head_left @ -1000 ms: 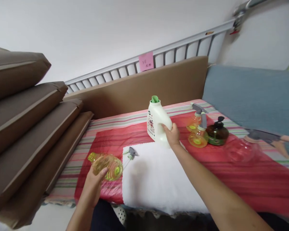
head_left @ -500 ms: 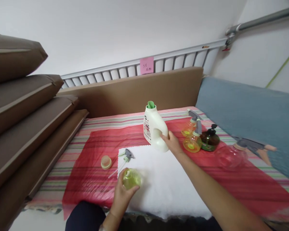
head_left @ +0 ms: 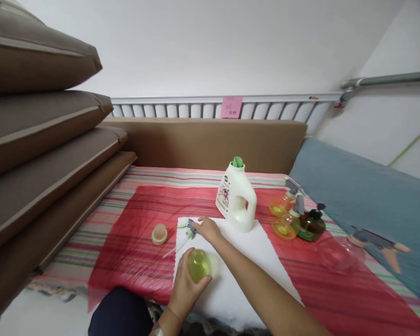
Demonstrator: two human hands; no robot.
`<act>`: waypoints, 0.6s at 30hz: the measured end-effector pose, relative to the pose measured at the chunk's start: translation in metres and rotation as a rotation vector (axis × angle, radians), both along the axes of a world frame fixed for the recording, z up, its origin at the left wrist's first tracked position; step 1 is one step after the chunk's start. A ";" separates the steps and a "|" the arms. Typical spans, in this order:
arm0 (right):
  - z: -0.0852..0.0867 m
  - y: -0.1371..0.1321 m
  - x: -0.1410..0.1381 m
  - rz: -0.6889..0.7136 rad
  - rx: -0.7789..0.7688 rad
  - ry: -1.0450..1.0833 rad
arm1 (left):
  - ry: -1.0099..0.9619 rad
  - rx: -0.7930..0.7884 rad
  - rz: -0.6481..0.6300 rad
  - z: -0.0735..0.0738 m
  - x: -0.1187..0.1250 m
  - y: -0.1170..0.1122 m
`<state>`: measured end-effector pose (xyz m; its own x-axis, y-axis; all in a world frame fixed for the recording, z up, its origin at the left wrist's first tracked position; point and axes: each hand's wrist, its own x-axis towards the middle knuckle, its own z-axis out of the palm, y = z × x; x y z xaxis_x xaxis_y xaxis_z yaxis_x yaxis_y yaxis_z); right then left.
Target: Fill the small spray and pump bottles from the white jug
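My left hand (head_left: 189, 282) is wrapped around a small clear bottle (head_left: 199, 265) of yellow-green liquid, held upright at the front left of a white cloth (head_left: 245, 289). Just beyond it, my right hand (head_left: 210, 228) has its fingertips closed at the grey end of a trigger spray head (head_left: 189, 230). This lies on the cloth's left edge, its thin tube pointing toward me. A large white detergent jug (head_left: 236, 198) with a green spout stands at the cloth's far edge, untouched. Left of the cloth sits a round, pale green-rimmed cap (head_left: 159, 234).
To the right stand two spray bottles (head_left: 286, 227) with yellow liquid, a dark pump bottle (head_left: 312, 225) and a clear pinkish spray bottle (head_left: 343, 254). A red plastic sheet (head_left: 133, 242) covers the striped cloth. Brown cushions (head_left: 52, 140) are stacked at left.
My right hand has let go of the detergent jug, now standing at the cloth's far edge, and moved left to the spray head. My left hand keeps the small bottle. The view has shifted.
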<state>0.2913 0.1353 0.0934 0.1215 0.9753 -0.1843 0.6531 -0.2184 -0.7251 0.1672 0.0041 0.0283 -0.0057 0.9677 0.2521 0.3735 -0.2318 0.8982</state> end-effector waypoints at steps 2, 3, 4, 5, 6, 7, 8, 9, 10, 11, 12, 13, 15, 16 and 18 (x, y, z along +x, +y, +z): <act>0.002 0.011 -0.016 0.012 -0.093 -0.053 | 0.009 -0.018 -0.007 0.001 0.001 -0.001; 0.004 0.015 -0.022 0.021 -0.135 -0.061 | 0.018 -0.028 -0.011 0.002 0.001 -0.001; 0.005 0.018 -0.026 0.033 -0.171 -0.057 | 0.027 -0.039 -0.015 0.003 0.001 -0.001; 0.006 0.021 -0.030 0.045 -0.199 -0.044 | 0.033 -0.048 -0.021 0.004 0.001 -0.001; 0.007 0.022 -0.032 0.052 -0.216 -0.022 | 0.036 -0.054 -0.025 0.005 0.001 0.000; 0.008 0.021 -0.034 0.054 -0.225 0.005 | 0.033 -0.057 -0.028 0.006 0.002 0.000; 0.010 0.019 -0.035 0.049 -0.226 0.037 | 0.026 -0.059 -0.031 0.006 0.002 0.000; 0.013 0.016 -0.035 0.039 -0.222 0.072 | 0.016 -0.060 -0.033 0.005 0.002 0.000; 0.016 0.011 -0.035 0.022 -0.211 0.109 | 0.005 -0.060 -0.033 0.004 0.001 0.000; 0.020 0.007 -0.034 0.000 -0.192 0.148 | -0.005 -0.061 -0.036 0.001 0.001 0.001; 0.023 0.003 -0.033 -0.025 -0.169 0.186 | -0.013 -0.063 -0.037 -0.002 0.000 0.002; 0.027 0.000 -0.032 -0.052 -0.140 0.223 | -0.022 -0.062 -0.039 -0.006 -0.001 0.005; 0.034 -0.002 -0.027 -0.103 -0.066 0.291 | -0.035 -0.052 -0.043 -0.015 -0.004 0.013; 0.037 -0.002 -0.023 -0.122 -0.028 0.323 | -0.040 -0.046 -0.044 -0.019 -0.004 0.017; 0.047 -0.004 -0.010 -0.144 0.058 0.382 | -0.031 -0.024 -0.045 -0.023 -0.005 0.023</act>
<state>0.2814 0.1309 0.1400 0.1912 0.9634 -0.1877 0.3001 -0.2395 -0.9234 0.1620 0.0275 0.0053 0.0306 0.9728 0.2297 0.3346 -0.2265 0.9147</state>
